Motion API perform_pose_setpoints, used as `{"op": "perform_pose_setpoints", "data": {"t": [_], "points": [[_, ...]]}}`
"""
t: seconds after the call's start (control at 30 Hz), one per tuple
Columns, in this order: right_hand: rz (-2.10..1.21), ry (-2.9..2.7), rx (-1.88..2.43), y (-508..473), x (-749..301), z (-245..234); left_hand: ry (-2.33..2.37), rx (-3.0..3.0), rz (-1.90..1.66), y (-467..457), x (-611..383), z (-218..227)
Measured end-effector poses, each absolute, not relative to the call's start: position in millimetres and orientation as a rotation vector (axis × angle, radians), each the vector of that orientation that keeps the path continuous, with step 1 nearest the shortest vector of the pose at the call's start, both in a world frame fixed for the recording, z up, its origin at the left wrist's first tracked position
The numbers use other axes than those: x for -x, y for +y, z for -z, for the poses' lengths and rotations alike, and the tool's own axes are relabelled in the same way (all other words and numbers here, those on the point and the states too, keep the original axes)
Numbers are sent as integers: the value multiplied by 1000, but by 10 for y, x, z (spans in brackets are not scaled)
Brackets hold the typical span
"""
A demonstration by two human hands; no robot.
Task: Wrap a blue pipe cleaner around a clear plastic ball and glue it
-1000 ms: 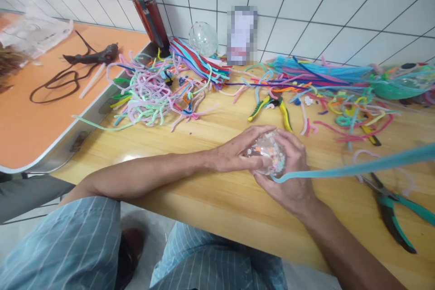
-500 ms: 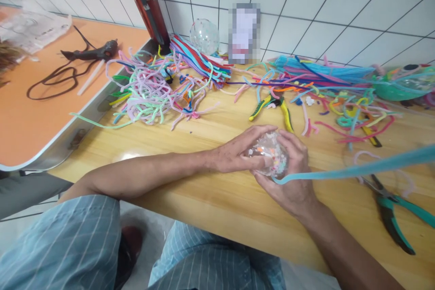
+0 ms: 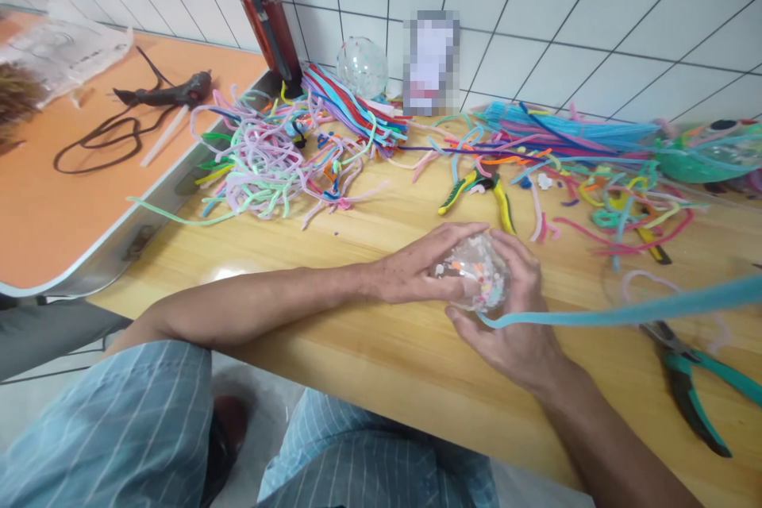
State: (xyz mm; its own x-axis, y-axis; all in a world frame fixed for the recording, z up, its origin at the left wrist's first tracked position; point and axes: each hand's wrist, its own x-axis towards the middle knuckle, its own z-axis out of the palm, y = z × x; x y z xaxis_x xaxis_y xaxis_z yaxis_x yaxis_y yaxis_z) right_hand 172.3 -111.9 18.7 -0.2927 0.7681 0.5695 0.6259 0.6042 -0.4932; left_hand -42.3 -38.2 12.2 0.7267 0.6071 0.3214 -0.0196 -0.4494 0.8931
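Both hands cup a clear ball point(image 3: 476, 274) with small coloured bits in it, just above the wooden table. My left hand point(image 3: 425, 266) wraps its left side, thumb across the front. From the right, my right hand point(image 3: 517, 317) holds it, fingers curved behind and thumb slightly off underneath. A light blue pipe cleaner point(image 3: 571, 317) runs from the ball's underside, by the right thumb, out past the right edge; its near end is hidden. Behind the ball lie yellow-handled pliers point(image 3: 503, 202), and teal-handled pliers point(image 3: 684, 369) rest to the right.
Tangled pipe cleaners point(image 3: 255, 159) and bundles point(image 3: 565, 131) line the back. A second clear ball point(image 3: 362, 67), a red thermos point(image 3: 265, 16) and a phone point(image 3: 431, 63) stand by the tiled wall. A black glue gun point(image 3: 178, 91) lies on the orange case point(image 3: 36, 222) at left.
My right thumb has come slightly away from the ball's underside. The ball is turned a little in my hands. The whole view has shifted slightly.
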Motion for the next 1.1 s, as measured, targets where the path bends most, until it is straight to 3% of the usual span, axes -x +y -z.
{"op": "perform_pose_setpoints", "data": {"t": [0.27,1.1], "points": [[-689,-1860,1129,-1091,-1899,-110,551,-1632,-774,-446,384,-226],[-716,-1768,1175,-1048,-1789,-75,617,-1257,-827,-537,291,-232]]}}
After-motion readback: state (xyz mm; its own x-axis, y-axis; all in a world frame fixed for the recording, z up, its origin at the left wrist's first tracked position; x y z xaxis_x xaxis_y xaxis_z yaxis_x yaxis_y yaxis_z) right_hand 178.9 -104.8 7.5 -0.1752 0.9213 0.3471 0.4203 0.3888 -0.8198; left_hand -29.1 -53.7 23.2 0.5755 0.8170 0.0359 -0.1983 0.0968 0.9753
